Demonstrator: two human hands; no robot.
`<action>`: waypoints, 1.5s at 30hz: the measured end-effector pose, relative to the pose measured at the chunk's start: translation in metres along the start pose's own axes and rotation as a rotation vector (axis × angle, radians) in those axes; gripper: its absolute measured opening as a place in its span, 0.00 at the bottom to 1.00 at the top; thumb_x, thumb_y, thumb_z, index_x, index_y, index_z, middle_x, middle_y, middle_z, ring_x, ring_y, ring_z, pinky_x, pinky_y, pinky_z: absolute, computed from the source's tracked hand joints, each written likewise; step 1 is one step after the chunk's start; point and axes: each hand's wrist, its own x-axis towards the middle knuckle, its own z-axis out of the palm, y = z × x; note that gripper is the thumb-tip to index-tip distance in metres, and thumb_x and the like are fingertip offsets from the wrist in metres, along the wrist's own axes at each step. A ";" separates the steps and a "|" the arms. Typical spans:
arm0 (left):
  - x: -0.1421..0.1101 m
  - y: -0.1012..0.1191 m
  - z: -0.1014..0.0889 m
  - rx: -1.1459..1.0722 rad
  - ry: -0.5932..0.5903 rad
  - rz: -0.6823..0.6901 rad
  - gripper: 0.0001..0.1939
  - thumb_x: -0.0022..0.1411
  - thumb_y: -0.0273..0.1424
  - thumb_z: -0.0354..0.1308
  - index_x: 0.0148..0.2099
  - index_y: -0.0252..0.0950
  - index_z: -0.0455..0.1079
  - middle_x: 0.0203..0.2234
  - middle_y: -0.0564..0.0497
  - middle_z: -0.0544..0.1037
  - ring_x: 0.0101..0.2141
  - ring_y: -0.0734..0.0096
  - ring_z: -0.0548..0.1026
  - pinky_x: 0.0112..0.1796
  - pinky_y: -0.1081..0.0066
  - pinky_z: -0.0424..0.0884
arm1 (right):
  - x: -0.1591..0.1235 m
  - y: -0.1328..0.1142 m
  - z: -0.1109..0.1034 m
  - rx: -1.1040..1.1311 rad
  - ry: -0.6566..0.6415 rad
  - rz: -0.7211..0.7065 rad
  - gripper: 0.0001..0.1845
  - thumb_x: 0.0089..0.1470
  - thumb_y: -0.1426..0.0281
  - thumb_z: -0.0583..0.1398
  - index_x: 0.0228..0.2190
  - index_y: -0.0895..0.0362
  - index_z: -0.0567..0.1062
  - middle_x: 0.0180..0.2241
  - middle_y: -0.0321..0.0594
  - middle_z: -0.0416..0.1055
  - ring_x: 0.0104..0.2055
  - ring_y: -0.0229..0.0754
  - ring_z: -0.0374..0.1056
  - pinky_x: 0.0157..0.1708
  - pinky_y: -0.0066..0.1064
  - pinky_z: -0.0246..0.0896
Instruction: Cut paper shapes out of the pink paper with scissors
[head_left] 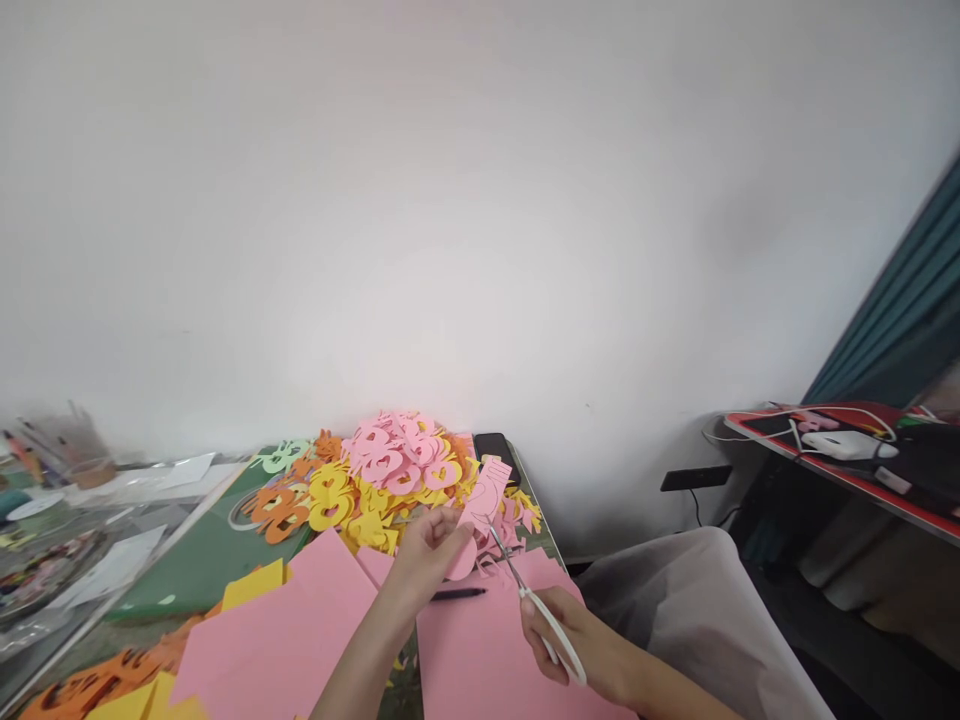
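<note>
Left fingers (448,527) pinch the pink strip (487,488) near its lower end | right fingers (534,628) grip scissors (556,632), blades at strip | strip above worktop (407,692) | probably light, flexible, easily creased or torn; best held on broad, uncut paper

Scissors (529,588) have shiny metal blades (504,551) & smooth plastic hndls (559,640), pink strip (489,488) matt paper, curtain (889,300) cloth.

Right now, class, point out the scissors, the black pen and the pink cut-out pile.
Scissors (556,632), head view: on the white handle.
Black pen (459,594), head view: middle of the barrel.
Pink cut-out pile (397,461), head view: near its middle.
</note>
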 end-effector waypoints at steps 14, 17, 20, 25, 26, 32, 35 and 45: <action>-0.007 0.005 0.006 -0.189 0.040 -0.047 0.12 0.45 0.38 0.59 0.22 0.34 0.66 0.17 0.53 0.73 0.20 0.76 0.69 0.23 0.76 0.62 | -0.003 0.002 -0.003 0.000 -0.065 -0.009 0.28 0.46 0.45 0.47 0.14 0.57 0.57 0.09 0.26 0.50 0.11 0.27 0.47 0.15 0.24 0.40; -0.010 0.009 0.006 -0.186 0.038 -0.030 0.13 0.44 0.40 0.60 0.22 0.34 0.66 0.17 0.52 0.73 0.21 0.74 0.70 0.25 0.74 0.64 | -0.005 -0.001 -0.002 -0.010 -0.064 -0.011 0.28 0.47 0.45 0.46 0.15 0.57 0.57 0.10 0.26 0.50 0.12 0.28 0.47 0.16 0.24 0.41; -0.007 0.007 0.003 -0.151 0.059 -0.069 0.16 0.40 0.42 0.61 0.20 0.34 0.65 0.16 0.53 0.72 0.20 0.73 0.70 0.25 0.73 0.65 | -0.007 -0.006 -0.002 -0.015 -0.056 -0.005 0.29 0.45 0.44 0.46 0.16 0.57 0.57 0.11 0.26 0.51 0.13 0.28 0.49 0.16 0.24 0.43; -0.003 0.003 -0.002 -0.133 0.058 -0.127 0.16 0.39 0.43 0.62 0.20 0.35 0.65 0.15 0.54 0.70 0.19 0.74 0.69 0.23 0.74 0.64 | -0.005 -0.005 -0.003 -0.010 -0.093 -0.042 0.29 0.47 0.45 0.46 0.15 0.57 0.57 0.08 0.26 0.49 0.11 0.28 0.47 0.16 0.24 0.40; -0.002 0.003 -0.002 -0.139 0.056 -0.122 0.16 0.39 0.43 0.62 0.20 0.35 0.65 0.15 0.54 0.70 0.19 0.74 0.69 0.23 0.74 0.64 | -0.005 -0.004 -0.003 -0.009 -0.089 -0.041 0.28 0.47 0.45 0.46 0.15 0.57 0.58 0.08 0.25 0.49 0.11 0.28 0.47 0.16 0.24 0.40; -0.002 0.002 -0.001 -0.162 0.045 -0.094 0.17 0.38 0.43 0.62 0.20 0.34 0.66 0.15 0.53 0.71 0.19 0.74 0.69 0.24 0.74 0.64 | -0.007 -0.007 -0.002 -0.037 -0.062 -0.015 0.29 0.45 0.44 0.45 0.15 0.57 0.57 0.09 0.26 0.50 0.12 0.28 0.47 0.16 0.25 0.42; -0.002 0.003 -0.001 -0.162 0.040 -0.108 0.17 0.38 0.43 0.62 0.21 0.33 0.66 0.16 0.52 0.72 0.20 0.73 0.69 0.24 0.73 0.64 | -0.007 -0.007 -0.002 -0.025 -0.065 -0.018 0.29 0.45 0.44 0.46 0.15 0.57 0.57 0.10 0.26 0.49 0.12 0.28 0.47 0.15 0.24 0.41; -0.002 0.004 -0.003 -0.156 0.037 -0.127 0.17 0.39 0.43 0.61 0.23 0.34 0.66 0.18 0.52 0.73 0.20 0.74 0.70 0.23 0.74 0.65 | 0.003 0.013 -0.006 0.124 -0.106 -0.029 0.28 0.46 0.48 0.50 0.12 0.56 0.53 0.07 0.24 0.45 0.08 0.25 0.41 0.08 0.21 0.34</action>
